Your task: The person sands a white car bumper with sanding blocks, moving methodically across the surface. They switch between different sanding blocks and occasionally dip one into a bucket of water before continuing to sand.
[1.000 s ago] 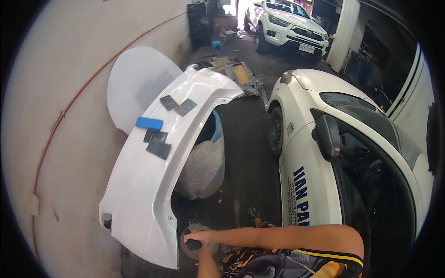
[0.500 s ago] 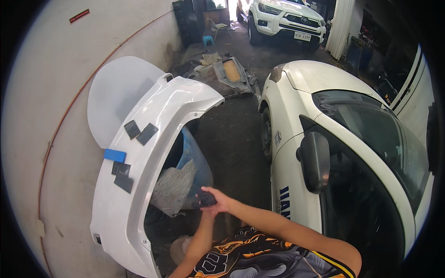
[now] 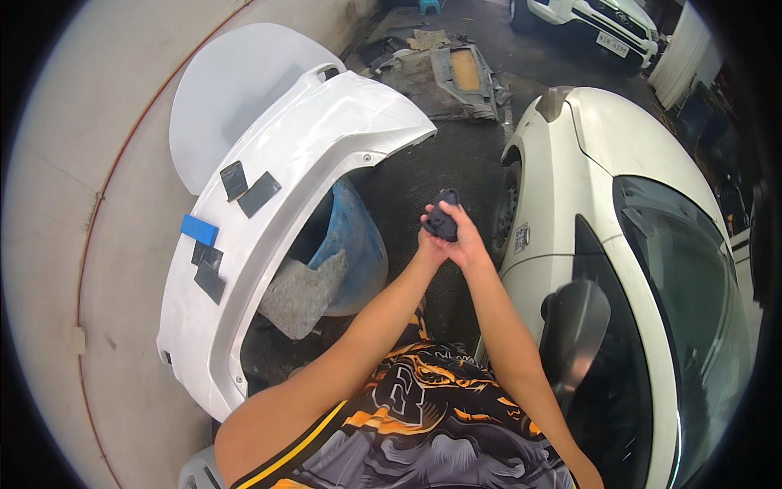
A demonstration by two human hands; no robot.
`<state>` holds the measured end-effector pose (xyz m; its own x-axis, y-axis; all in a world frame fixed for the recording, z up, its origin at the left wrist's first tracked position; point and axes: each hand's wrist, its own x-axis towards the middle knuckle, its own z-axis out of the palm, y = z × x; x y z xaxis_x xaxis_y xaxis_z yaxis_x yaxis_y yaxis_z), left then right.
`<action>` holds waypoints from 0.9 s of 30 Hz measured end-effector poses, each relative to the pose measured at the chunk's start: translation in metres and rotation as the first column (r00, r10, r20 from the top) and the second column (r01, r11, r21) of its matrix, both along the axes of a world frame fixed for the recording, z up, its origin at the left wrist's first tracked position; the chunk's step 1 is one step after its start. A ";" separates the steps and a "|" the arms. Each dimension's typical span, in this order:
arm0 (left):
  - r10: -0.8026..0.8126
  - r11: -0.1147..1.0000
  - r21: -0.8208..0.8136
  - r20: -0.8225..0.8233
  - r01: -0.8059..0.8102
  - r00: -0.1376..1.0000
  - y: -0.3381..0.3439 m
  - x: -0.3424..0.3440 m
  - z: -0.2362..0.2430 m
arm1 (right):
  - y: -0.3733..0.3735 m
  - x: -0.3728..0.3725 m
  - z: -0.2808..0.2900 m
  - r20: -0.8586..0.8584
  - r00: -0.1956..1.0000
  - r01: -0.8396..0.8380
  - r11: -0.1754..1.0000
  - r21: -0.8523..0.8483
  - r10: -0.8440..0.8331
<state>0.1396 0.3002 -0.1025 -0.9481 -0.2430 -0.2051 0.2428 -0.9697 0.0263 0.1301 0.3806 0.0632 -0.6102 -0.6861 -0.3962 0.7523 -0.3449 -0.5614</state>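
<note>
In the head view, find left hand and right hand together, clamped on a dark crumpled bundle, held out between white bumper and white car. Best to grip evenly from both sides, wrapping fully around the bundle, clear of the side mirror.

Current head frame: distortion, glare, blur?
Head view: black fisheye rim, red-brown line bowed along the wall; head view: sheen on the white bumper; head view: pickup looks slightly smeared, dark item too dark for fine detail.
</note>
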 end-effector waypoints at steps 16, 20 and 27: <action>-0.132 0.990 -0.010 -0.408 0.140 0.903 -0.118 -0.292 0.045 | -0.128 -0.291 0.025 -0.020 0.998 0.065 0.994 -0.087 -0.067; -0.091 0.996 -0.028 -0.066 0.089 0.994 -0.157 -0.358 0.071 | -0.165 -0.349 0.047 -0.076 0.996 0.049 0.995 -0.084 -0.056; 0.077 0.992 -0.110 0.169 -0.059 0.983 -0.241 -0.391 0.106 | -0.242 -0.425 0.054 -0.055 0.997 -0.049 0.997 -0.055 0.046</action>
